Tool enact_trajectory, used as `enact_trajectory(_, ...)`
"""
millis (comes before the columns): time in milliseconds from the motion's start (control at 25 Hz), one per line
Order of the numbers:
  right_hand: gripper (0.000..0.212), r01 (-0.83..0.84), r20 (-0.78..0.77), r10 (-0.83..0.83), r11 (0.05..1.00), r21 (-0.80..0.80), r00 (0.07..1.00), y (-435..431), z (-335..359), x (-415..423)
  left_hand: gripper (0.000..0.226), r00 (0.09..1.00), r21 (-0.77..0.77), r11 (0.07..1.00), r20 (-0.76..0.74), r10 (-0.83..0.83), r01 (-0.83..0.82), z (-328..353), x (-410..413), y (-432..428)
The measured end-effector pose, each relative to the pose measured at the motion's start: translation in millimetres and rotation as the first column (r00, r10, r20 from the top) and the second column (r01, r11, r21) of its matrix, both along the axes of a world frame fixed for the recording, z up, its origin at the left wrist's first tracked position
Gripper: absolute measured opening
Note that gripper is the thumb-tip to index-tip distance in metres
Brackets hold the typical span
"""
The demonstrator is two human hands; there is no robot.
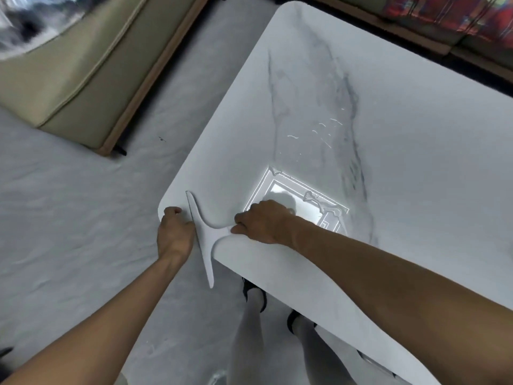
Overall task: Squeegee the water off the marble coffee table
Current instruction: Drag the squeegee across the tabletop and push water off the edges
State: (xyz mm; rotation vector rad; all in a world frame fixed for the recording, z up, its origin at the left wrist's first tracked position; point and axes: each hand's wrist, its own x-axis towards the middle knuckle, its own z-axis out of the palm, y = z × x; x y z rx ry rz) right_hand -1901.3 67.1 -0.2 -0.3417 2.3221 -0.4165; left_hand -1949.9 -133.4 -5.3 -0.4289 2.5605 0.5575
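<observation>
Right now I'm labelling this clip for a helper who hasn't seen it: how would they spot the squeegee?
Find the white marble coffee table and follow it to its near rounded corner. The squeegee lies there, its blade overhanging the edge, between the left hand and the right hand on its handle. It is the only T-shaped white tool; everything else is flat marble and glinting water.

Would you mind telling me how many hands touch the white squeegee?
2: the left hand at the white squeegee blade by the marble table corner; the right hand on its handle.
</observation>
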Motion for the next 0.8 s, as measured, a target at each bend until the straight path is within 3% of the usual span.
enact_trajectory(200, 0.045, 0.247, -0.084, -0.245, 0.969, 0.011, 0.966, 71.4, 0.6, 0.7, 0.048, 0.985, 0.070, 0.988, 0.097, -0.143, 0.137, -13.1, -22.0, 35.1)
enact_trajectory(400, 0.046, 0.504, -0.099, -0.494, 0.847, 0.171, 0.864, 184.2, 20.2, 79.7, 0.034, 0.877, 0.107, 0.901, 0.210, -0.433, 0.419, -23.2, -24.1, 91.0)
enact_trajectory(520, 0.045, 0.588, -0.095, -0.589, 0.751, 0.300, 0.802, 227.1, 38.5, 126.6, 0.030, 0.854, 0.077, 0.907, 0.311, -0.416, 0.414, -25.8, -25.5, 108.2)
enact_trajectory(600, 0.049, 0.598, -0.119, -0.598, 0.724, 0.344, 0.793, 239.3, 52.0, 138.3, 0.026, 0.887, 0.048, 0.924, 0.265, -0.378, 0.379, -21.0, -29.1, 110.7)
enact_trajectory(680, 0.051, 0.576, -0.119, -0.571, 0.751, 0.323, 0.812, 230.9, 60.1, 124.9, 0.021, 0.938, 0.016, 0.949, 0.148, -0.313, 0.314, -14.0, -36.2, 105.7)
enact_trajectory(800, 0.050, 0.462, -0.090, -0.453, 0.872, 0.163, 0.887, 180.9, 57.8, 68.5, 0.017, 0.982, 0.024, 0.983, 0.034, -0.184, 0.183, -5.1, -52.9, 85.1)
